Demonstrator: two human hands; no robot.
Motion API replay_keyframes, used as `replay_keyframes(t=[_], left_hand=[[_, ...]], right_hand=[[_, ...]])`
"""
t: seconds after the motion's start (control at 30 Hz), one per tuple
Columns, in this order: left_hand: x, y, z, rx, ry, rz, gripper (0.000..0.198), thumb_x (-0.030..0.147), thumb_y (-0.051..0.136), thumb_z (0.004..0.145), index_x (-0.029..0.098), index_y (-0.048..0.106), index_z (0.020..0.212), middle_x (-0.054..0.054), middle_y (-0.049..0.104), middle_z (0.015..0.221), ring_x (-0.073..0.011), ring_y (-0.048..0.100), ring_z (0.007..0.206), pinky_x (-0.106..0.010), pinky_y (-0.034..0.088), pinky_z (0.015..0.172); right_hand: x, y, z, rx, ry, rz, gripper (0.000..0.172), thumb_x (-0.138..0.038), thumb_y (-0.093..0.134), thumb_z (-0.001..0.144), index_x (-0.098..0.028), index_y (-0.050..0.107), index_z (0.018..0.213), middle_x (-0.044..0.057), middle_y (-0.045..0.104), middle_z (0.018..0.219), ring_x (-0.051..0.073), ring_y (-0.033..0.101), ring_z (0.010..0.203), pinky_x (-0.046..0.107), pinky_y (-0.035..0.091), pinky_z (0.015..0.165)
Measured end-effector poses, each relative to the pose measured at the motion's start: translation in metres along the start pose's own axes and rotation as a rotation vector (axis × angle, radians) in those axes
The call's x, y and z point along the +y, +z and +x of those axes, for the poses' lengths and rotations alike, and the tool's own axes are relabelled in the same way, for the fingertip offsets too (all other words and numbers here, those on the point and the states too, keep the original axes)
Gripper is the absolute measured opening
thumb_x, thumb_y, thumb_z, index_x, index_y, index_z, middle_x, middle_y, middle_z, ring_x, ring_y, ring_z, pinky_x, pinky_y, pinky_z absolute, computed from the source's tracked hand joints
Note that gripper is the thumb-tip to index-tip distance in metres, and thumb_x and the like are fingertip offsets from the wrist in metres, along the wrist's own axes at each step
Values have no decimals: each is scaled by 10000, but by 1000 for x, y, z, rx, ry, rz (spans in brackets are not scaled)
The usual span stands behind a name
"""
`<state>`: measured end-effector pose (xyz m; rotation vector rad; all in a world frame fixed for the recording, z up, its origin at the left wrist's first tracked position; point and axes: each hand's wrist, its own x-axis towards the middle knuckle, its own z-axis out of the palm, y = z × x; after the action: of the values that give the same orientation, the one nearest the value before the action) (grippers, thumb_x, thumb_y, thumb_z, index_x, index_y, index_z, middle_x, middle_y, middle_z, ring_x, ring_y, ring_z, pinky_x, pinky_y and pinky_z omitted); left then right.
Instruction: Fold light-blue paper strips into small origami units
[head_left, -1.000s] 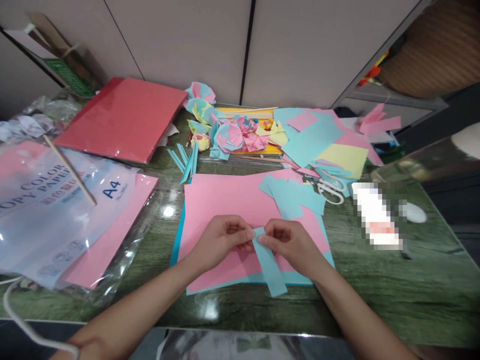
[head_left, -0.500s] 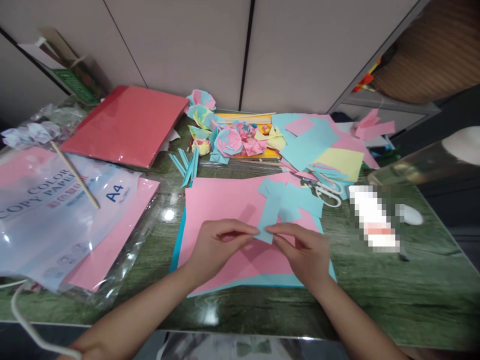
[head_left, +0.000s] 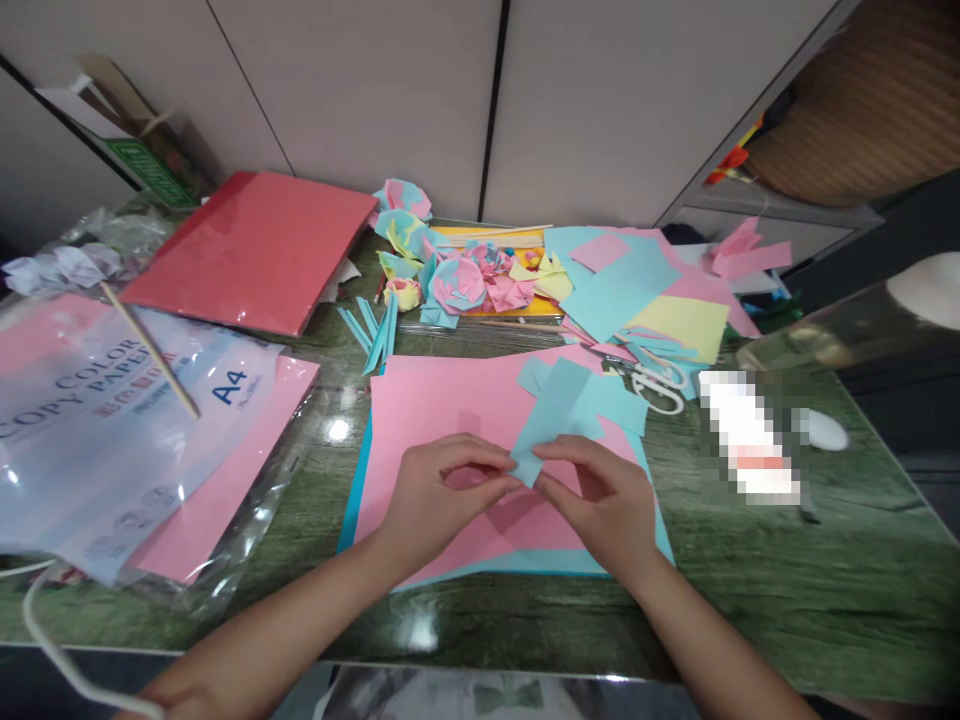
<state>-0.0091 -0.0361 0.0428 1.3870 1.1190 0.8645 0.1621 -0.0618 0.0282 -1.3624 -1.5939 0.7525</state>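
Observation:
My left hand (head_left: pixel 439 495) and my right hand (head_left: pixel 600 500) meet over a pink sheet (head_left: pixel 442 410) lying on the green table. Both pinch the near end of a light blue paper strip (head_left: pixel 551 410), which slants up and away to the right. Thumbs and forefingers are pressed together on the strip's lower edge. Under the pink sheet a blue sheet (head_left: pixel 352 490) shows at the left and bottom edges. More light blue cut pieces (head_left: pixel 611 395) lie just beyond the strip.
White scissors (head_left: pixel 660 385) lie right of the sheets. A pack of A4 colour paper (head_left: pixel 112 420) with a wooden stick (head_left: pixel 150 350) is at left, a red paper stack (head_left: pixel 255 245) behind. Paper flowers (head_left: pixel 457 280) and loose sheets (head_left: pixel 637 280) fill the back.
The strip hung toward me a second ago; it has been flipped up to point away, and now tilts more to the right. My hands stayed nearly in place.

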Motion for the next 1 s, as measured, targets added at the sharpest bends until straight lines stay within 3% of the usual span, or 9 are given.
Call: replay_keyframes(t=[0.23, 0.4, 0.6, 0.8, 1.0], left_hand=[[-5, -2, 6, -73, -252, -229, 144, 259, 672, 636, 146, 633, 716, -21, 649, 693, -127, 604, 654, -242, 487, 646], [-9, -1, 8, -74, -249, -320, 288, 237, 694, 614, 163, 606, 878, -7, 647, 714, -119, 605, 695, -236, 483, 686], [-12, 1, 7, -108, -276, -319, 244, 260, 658, 655, 139, 615, 863, -43, 650, 787, -132, 602, 740, -252, 480, 711], [-17, 7, 7, -49, -270, -240, 302, 270, 729, 556, 143, 593, 794, -29, 634, 736, -138, 593, 697, -265, 478, 685], [-18, 9, 7, -35, -267, -232, 264, 275, 717, 570, 147, 575, 752, -12, 621, 672, -124, 585, 635, -248, 468, 627]], right_hand=[[1, -6, 7, -129, -71, -4, 149, -181, 617, 703, -238, 632, 840, 22, 642, 768, 157, 575, 748, 316, 469, 688], [-2, -3, 10, -128, 14, 51, 80, -190, 617, 704, -219, 629, 778, 19, 624, 722, 144, 562, 702, 287, 454, 646], [0, 5, 9, -46, 148, 122, 37, -210, 607, 706, -206, 591, 739, 7, 592, 700, 132, 543, 680, 269, 441, 641], [3, 9, 6, -43, 187, 177, 38, -207, 600, 709, -205, 578, 741, 9, 581, 711, 133, 537, 694, 270, 436, 649], [4, 13, 4, -4, 223, 249, 122, -213, 628, 681, -217, 534, 758, -17, 543, 719, 115, 525, 685, 253, 433, 646]])
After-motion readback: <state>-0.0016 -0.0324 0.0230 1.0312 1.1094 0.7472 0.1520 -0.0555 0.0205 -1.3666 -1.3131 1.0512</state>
